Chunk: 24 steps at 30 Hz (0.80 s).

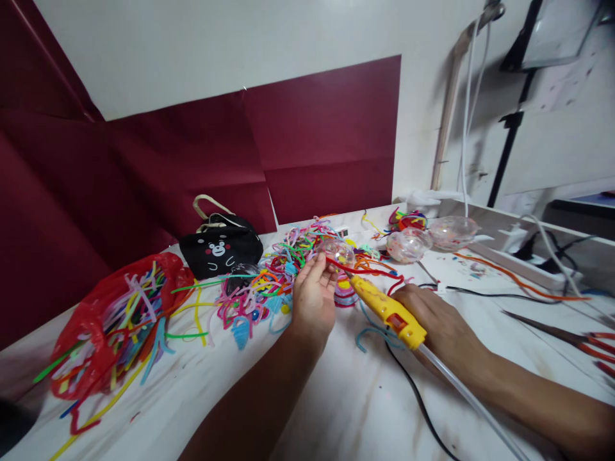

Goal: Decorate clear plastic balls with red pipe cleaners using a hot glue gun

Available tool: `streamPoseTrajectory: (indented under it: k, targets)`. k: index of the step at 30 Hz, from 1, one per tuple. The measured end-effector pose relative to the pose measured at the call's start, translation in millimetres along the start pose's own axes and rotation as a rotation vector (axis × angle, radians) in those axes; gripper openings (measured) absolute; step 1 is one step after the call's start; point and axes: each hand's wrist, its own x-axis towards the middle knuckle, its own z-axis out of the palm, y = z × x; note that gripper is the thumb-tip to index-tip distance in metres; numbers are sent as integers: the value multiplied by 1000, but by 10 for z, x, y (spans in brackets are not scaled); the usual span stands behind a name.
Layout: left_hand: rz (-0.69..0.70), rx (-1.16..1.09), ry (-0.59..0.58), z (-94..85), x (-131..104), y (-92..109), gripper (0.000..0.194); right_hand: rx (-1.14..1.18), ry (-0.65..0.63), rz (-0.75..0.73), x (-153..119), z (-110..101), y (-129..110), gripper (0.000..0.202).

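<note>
Glue gun points diagonally up-left, seemingly.

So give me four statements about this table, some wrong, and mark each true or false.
1. The right hand holds a yellow plastic glue gun. True.
2. The left hand holds a green pipe cleaner. False: it holds a fuzzy red pipe cleaner.
3. The black cloth bag with a bear face is left of the orange-handled metal scissors. True.
4. The red plastic bag is empty. False: it is stuffed with multicoloured pipe cleaners.
</note>
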Motion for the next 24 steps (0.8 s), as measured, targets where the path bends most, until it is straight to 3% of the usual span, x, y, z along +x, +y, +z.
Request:
streamPoseTrajectory:
  k: [24]
  targets:
    - [-11, 8, 40, 33, -5, 11, 19, -3, 41, -11, -7, 38, 14, 17]
